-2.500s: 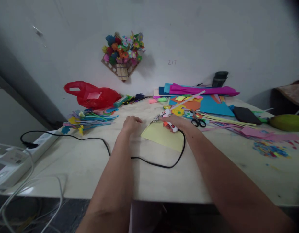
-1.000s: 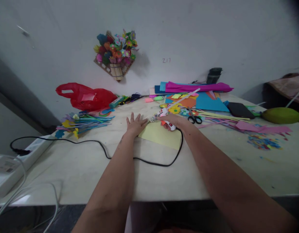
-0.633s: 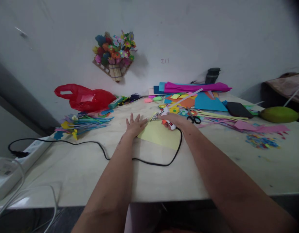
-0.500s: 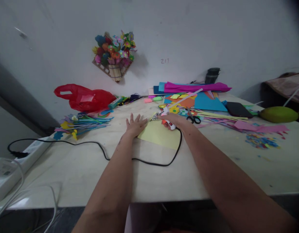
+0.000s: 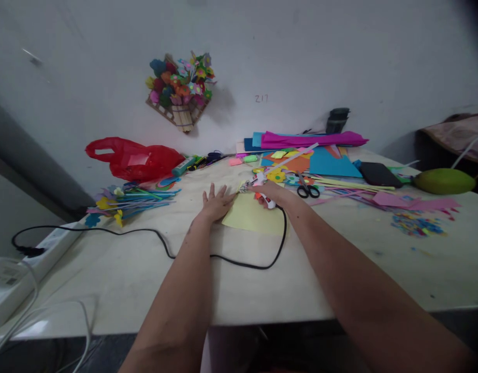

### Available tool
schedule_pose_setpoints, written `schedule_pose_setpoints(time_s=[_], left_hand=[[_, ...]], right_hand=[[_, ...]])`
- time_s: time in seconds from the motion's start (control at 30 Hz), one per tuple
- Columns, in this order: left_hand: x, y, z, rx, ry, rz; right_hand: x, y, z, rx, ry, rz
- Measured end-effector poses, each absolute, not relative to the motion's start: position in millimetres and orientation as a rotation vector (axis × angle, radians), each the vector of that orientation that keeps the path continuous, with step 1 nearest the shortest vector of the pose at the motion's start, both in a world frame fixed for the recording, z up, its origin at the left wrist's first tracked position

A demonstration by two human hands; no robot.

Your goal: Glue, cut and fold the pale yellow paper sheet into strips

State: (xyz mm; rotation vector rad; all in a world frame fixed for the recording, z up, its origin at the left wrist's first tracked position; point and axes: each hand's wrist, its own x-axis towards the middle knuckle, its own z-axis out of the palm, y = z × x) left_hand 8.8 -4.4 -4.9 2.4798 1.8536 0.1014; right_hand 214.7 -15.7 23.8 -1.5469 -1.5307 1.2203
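A pale yellow paper sheet [image 5: 254, 217] lies on the table [image 5: 262, 280] in front of me. My left hand [image 5: 216, 202] rests flat with fingers spread, touching the sheet's left edge. My right hand [image 5: 270, 192] is closed around a white glue gun [image 5: 260, 182] with red marks, its nozzle pointing left over the sheet's far corner. The gun's black cord [image 5: 239, 261] loops across the table toward a white power strip [image 5: 54, 241] on the left.
Black scissors [image 5: 307, 190], coloured paper sheets [image 5: 312, 155] and a black phone [image 5: 379, 175] lie at the back right. Paper flowers on sticks [image 5: 130, 199] and a red plastic bag [image 5: 138, 160] sit at the left. A green oval object [image 5: 444, 181] is far right.
My left hand went from a loose fist to flat, spread fingers at the sheet's edge. My right hand kept the glue gun over the sheet's far corner. The view shifted slightly.
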Motion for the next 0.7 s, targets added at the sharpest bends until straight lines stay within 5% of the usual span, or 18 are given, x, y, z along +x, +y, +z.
schedule_pose_setpoints(time_s=[0.7], left_hand=[[14.2, -6.4, 2.0, 2.487, 1.823, -0.144]], right_hand=[[207.4, -18.1, 25.2, -1.555, -1.368, 1.155]])
